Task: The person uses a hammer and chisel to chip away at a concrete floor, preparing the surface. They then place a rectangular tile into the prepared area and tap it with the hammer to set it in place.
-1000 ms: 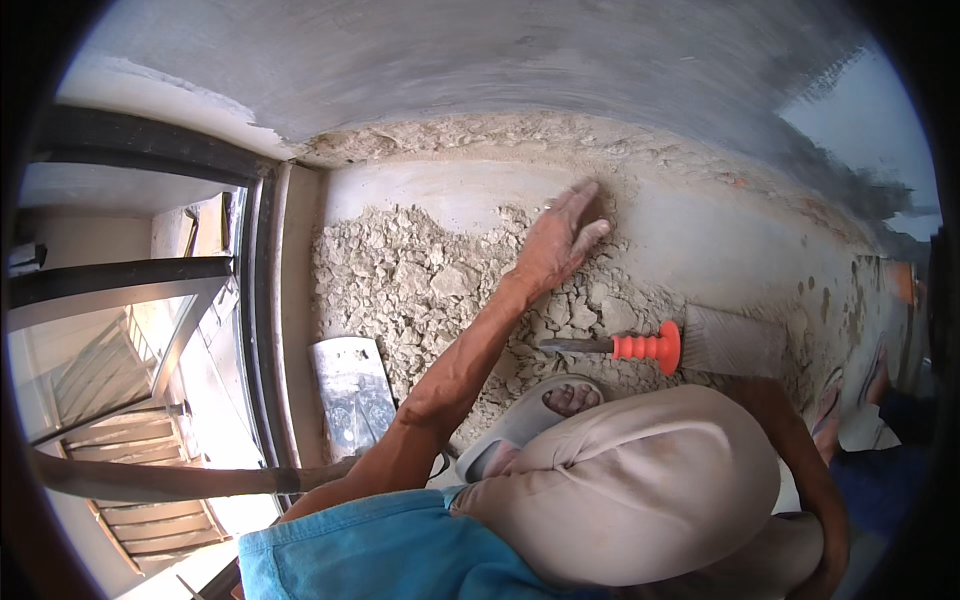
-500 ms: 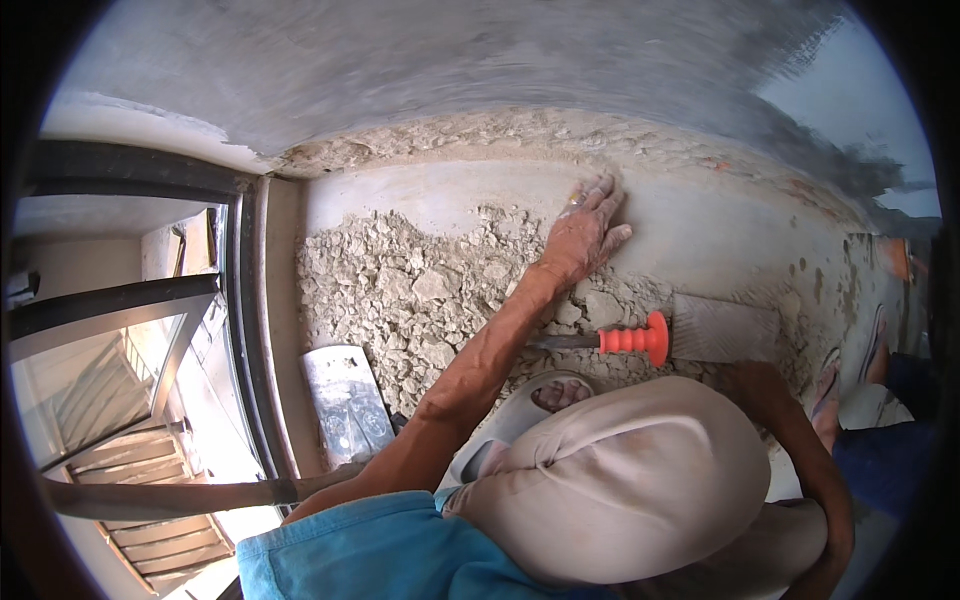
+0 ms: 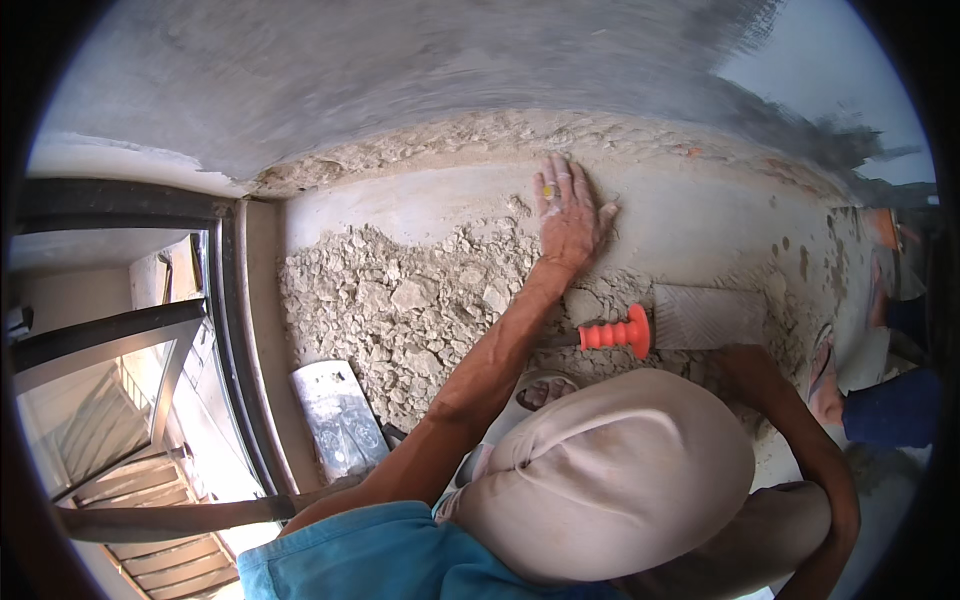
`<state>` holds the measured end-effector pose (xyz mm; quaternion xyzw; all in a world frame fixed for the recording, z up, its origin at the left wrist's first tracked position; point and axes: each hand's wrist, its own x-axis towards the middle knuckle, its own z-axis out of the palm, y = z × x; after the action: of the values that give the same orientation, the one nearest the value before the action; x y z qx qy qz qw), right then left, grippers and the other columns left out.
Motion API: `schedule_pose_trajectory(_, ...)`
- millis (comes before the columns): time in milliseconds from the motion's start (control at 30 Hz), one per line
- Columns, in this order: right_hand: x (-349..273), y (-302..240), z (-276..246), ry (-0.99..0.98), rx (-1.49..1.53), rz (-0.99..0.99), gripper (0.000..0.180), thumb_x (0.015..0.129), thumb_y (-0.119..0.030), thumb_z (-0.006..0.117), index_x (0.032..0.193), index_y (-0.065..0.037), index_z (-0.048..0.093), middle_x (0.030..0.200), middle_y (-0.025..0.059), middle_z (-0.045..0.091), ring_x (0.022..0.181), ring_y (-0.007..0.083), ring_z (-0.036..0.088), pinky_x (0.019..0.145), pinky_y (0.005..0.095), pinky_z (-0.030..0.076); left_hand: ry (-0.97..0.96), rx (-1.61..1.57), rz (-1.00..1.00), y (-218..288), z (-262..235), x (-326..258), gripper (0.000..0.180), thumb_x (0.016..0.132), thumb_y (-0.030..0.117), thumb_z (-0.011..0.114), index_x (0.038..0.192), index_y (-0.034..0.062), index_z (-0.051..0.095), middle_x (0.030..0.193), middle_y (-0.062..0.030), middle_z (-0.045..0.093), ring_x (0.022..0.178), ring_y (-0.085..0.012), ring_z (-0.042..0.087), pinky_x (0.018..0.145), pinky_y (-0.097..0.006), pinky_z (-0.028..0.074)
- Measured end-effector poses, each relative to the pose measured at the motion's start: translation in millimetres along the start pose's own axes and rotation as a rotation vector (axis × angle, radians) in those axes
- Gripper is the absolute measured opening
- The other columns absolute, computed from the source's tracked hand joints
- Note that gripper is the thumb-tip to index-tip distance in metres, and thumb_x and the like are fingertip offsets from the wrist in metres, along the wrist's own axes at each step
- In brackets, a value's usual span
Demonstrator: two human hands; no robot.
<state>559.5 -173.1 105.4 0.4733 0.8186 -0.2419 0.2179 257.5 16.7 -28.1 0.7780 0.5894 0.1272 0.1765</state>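
Note:
My left hand lies flat on the pale smooth strip beside the wall base, fingers stretched toward the wall. Something yellow sits on one finger. Broken rubble heaps up just to the left of that forearm. My right hand is at the near edge of a grey rectangular piece with a ridged face; its fingers are mostly hidden, so a grip on the piece cannot be made out. Between my arms lies a chisel with an orange ribbed hand guard, untouched, its shaft partly behind my left forearm.
A metal blade, apparently a shovel's, lies left of my knee; a long wooden handle extends left. A dark-framed window borders the left side. The grey wall rises ahead. Another person's foot and dark trouser leg are at right.
My left hand has slid slightly left along the pale strip, its fingers now pointing straighter at the wall. The view has shifted a little. The other person's leg at right has moved.

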Motion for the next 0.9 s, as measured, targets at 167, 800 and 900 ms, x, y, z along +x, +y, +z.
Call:
schedule_pose_trajectory(167,-5,2,5,-0.053,-0.019,0.06,0.028,0.079,-0.018,0.068,0.105,-0.008,0.068,0.095,0.0137,0.069,0.088,0.0345,0.069,0.076,0.0465,0.055,-0.372,-0.789,0.386,32,-26,-8,0.073,0.104,0.049,0.042,0.152,-0.0053,0.032,0.162,-0.023,0.023,0.151,-0.0393,0.019,0.126,-0.047,0.012)
schedule_pose_trajectory(800,-6,-5,-10,-0.027,-0.033,0.086,0.031,0.081,-0.013,0.065,0.111,-0.008,0.067,0.096,0.0125,0.069,0.089,0.0325,0.069,0.077,0.0447,0.056,-0.324,-0.611,0.431,74,3,11,0.063,0.101,0.046,0.051,0.149,0.0045,0.043,0.161,-0.0139,0.031,0.15,-0.0287,0.029,0.124,-0.044,0.022)
schedule_pose_trajectory(900,2,-10,-39,0.022,-0.072,0.159,0.029,0.082,-0.013,0.064,0.11,-0.008,0.067,0.099,0.0123,0.067,0.097,0.0313,0.067,0.081,0.0441,0.055,-0.108,-0.482,0.33,44,-16,-5,0.065,0.1,0.047,0.053,0.148,0.0048,0.043,0.161,-0.0135,0.032,0.149,-0.0293,0.029,0.123,-0.045,0.029)
